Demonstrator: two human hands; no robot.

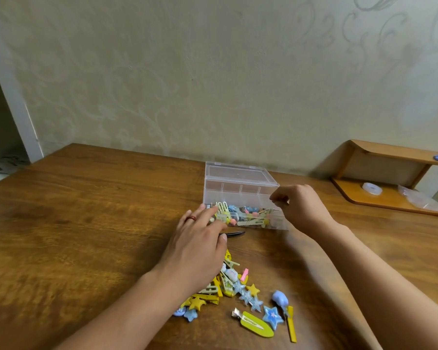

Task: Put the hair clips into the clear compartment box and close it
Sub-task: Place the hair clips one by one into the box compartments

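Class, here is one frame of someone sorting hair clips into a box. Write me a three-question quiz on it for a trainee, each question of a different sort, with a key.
1. True or false: the clear box has its lid shut.
2. Which hand wears a red ring: A) left hand B) right hand?
3. Fill in: the loose pile of clips lies on the table ____ the person than the box.

Key: 1 false, the lid stands open; 2 A; 3 nearer.
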